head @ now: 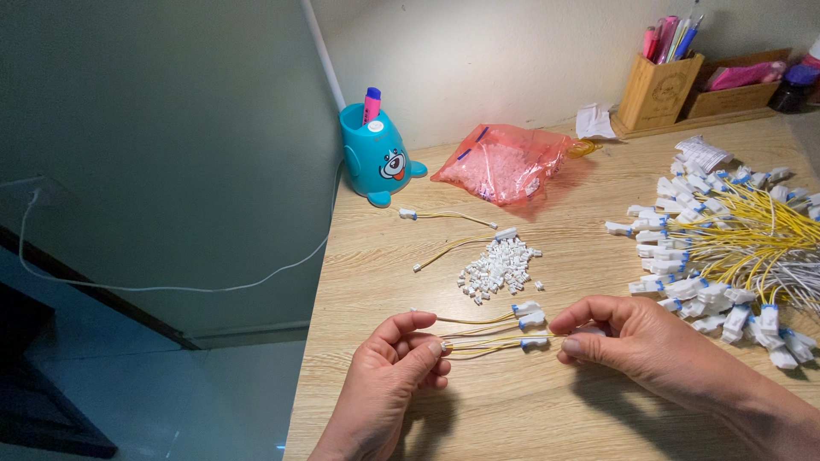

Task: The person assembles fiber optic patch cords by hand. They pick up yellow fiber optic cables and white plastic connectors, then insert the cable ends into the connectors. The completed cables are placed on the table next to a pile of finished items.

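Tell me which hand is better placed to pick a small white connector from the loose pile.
Probably the right hand: its fingertips sit just below the pile of small white connectors, pinching only the wires' plug ends. The left hand holds the yellow wires steady.

Two bare hands in shot, the left hand [389, 376] and the right hand [636, 341]. No gloves, no rings, no watch on either. Both wrists are uncovered, no sleeve reaching them. The fingers [410, 324] show short, plain, unpainted nails.
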